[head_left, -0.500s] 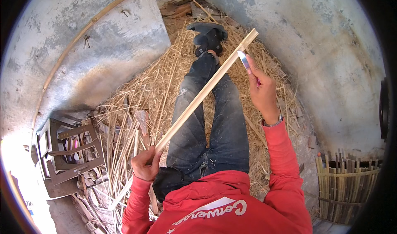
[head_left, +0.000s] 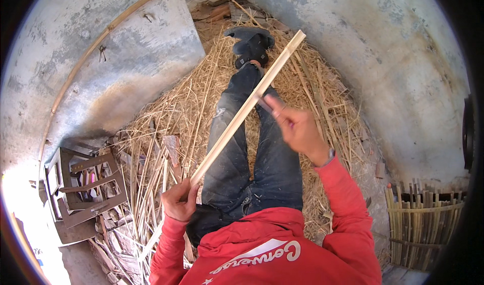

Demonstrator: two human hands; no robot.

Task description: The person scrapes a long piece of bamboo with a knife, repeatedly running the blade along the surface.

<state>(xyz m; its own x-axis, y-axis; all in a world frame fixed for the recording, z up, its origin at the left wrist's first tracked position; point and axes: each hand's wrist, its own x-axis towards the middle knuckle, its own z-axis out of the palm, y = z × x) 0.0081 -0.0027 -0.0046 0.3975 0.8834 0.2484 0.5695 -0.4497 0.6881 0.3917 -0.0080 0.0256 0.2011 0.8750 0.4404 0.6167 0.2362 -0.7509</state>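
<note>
A long pale bamboo strip [head_left: 236, 124] slants across my outstretched legs, its far end raised beyond the knees. My left hand [head_left: 180, 200] grips its near end, thumb on top, beside my left hip. In my closed right hand [head_left: 298, 130] is a small knife [head_left: 263, 104], its blade blurred and lying at the right edge of the strip, a little past the middle. The fingers hide most of the knife's handle.
Straw-like shavings [head_left: 201, 91] and loose strips cover the floor around my legs. A dark wooden frame [head_left: 91, 184] stands at the left, a slatted bamboo basket [head_left: 426, 229] at the lower right. A long curved pole [head_left: 83, 63] leans along the left wall.
My right hand and the knife have come down and leftward, from near the strip's far end to nearer its middle. The strip's far end has shifted slightly left; my left hand keeps its hold.
</note>
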